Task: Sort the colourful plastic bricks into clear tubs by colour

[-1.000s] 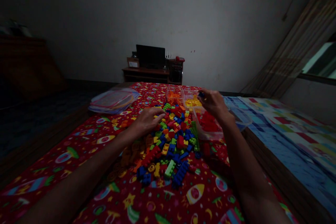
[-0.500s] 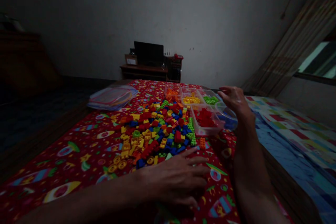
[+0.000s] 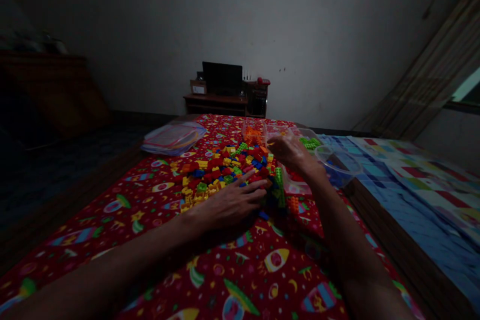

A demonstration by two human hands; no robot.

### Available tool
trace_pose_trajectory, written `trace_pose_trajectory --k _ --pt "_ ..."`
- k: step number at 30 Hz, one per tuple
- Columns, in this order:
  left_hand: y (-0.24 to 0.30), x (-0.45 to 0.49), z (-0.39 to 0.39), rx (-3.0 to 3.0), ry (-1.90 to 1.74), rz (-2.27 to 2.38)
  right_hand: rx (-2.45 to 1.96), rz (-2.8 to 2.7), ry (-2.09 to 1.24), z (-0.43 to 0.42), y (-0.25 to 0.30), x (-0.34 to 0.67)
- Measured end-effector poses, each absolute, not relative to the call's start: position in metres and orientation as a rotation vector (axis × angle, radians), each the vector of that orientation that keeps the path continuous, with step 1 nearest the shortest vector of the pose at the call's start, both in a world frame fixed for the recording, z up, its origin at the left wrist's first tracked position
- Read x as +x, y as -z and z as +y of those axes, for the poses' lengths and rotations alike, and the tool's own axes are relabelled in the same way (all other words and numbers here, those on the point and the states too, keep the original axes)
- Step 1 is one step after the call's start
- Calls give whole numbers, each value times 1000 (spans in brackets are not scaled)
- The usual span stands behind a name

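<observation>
My left hand [image 3: 240, 197] rests palm down on the near right part of a heap of mixed toy building bricks [image 3: 212, 175], its fingers stretched and spread. My right hand [image 3: 294, 154] is over the clear plastic boxes, its fingers bent and drawn together; anything between the fingertips is hidden. Beneath it, the box of red bricks [image 3: 296, 187] is partly covered. Just beyond stand a box with orange bricks [image 3: 253, 135] and one with green bricks [image 3: 309, 143]. A round-edged tub [image 3: 348, 169] with blue bricks is right of my right wrist.
A stack of clear lids [image 3: 174, 138] lies left of the heap on the red patterned cloth [image 3: 277, 260]. A long green brick [image 3: 279, 185] and an orange brick [image 3: 293, 204] lie by the boxes. A bed with a checked cover [image 3: 423, 185] adjoins on the right.
My left hand has moved forward from the cloth onto the bricks. My right hand has swung left, from above the blue tub to above the middle boxes, its fingers drawing closer together.
</observation>
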State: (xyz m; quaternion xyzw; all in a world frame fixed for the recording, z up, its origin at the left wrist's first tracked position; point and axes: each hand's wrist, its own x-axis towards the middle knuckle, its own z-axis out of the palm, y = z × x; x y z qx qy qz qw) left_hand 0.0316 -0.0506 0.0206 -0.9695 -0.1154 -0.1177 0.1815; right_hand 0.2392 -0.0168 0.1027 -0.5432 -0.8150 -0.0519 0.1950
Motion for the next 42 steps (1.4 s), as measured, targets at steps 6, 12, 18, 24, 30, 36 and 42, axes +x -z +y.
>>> trace_pose_trajectory --k 6,12,18,24,30,36,42 --pt "-33 23 6 -2858 600 -640 -1508 -2380 157 0 -82 231" --pt "-28 7 50 -3011 735 -1053 -1502 -2529 189 10 -67 221" --pt "-38 -33 -10 -2896 841 -970 -1465 -2538 214 5 -64 214" --pt "-15 -45 -98 -3065 252 -469 -1259 -2512 136 -3 -56 194" --pt "0 -29 -64 -2852 388 -573 -1117 -2547 145 5 -25 172" --pt "-3 -16 -15 -2815 625 -594 -1125 -2376 -74 15 -30 187" --pt "-14 3 20 -2896 782 -1013 -1174 -2139 -118 19 -50 214"
